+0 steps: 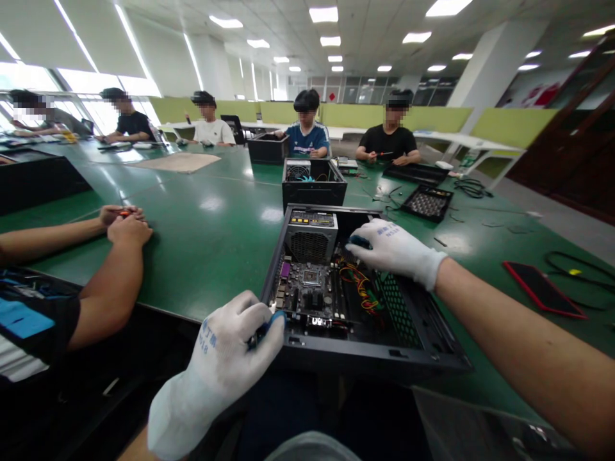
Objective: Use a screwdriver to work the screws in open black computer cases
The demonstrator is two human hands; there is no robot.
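Power supply (311, 244) and motherboard (296, 286) already sit in the uncovered case (355, 351); my left hand (225, 346) curls at its corner, right hand (388, 246) over it, grips unclear from here

Left of the case (355, 352), open tabletop (211, 250) offers passage as far as a neighbour's arms (52, 242). Straight ahead, a second case (314, 194) blocks the way. Inside, the power supply (311, 244) walls off the far left corner, the right hand (391, 250) takes up space beside it, and wires (361, 285) bar the right side of the motherboard (298, 291).
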